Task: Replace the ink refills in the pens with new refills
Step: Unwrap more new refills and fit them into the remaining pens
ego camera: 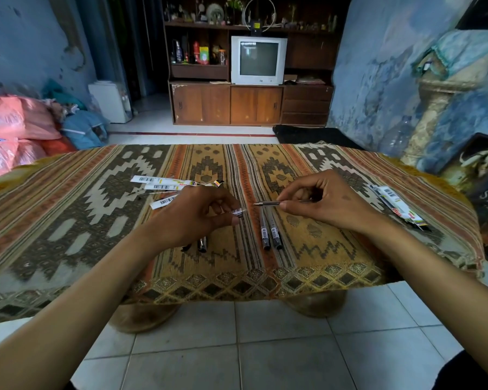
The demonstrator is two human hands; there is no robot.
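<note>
My right hand (319,201) pinches a thin ink refill (266,203) between thumb and fingers, its metal tip pointing left. My left hand (197,213) grips a clear pen barrel (238,213) with a printed label, its open end facing the refill tip a short gap away. Two black pens (269,232) lie side by side on the patterned cloth (96,209) below the refill. Pen parts, a dark cap and a shiny piece (202,244), lie under my left wrist.
Several opened refill wrappers (166,184) lie behind my left hand. Packaged refills (397,205) sit at the table's right side. The low table's front edge (237,291) is near me, with tiled floor below. A TV cabinet stands far behind.
</note>
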